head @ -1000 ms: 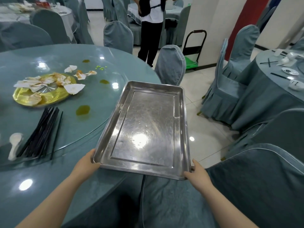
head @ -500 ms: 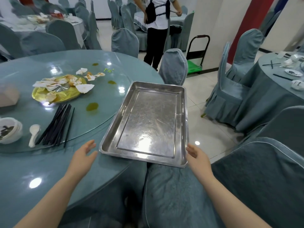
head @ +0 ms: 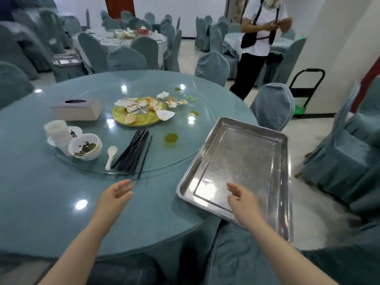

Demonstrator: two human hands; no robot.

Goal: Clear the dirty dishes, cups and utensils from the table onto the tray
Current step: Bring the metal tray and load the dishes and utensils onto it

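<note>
A single head-worn wide-angle view looks forward and down from the near edge of the round table [head: 41, 202], close enough that both forearms enter from the bottom. The tray [head: 242, 161] sits just right of centre, the glass turntable [head: 181, 140] ahead to the left. Farther tables and covered chairs curve across the top edge

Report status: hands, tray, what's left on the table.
Left hand and right hand open, holding nothing. Tray bare, overhanging table edge. Bowls, spoon, chopsticks uncollected. Nothing blocking.
</note>
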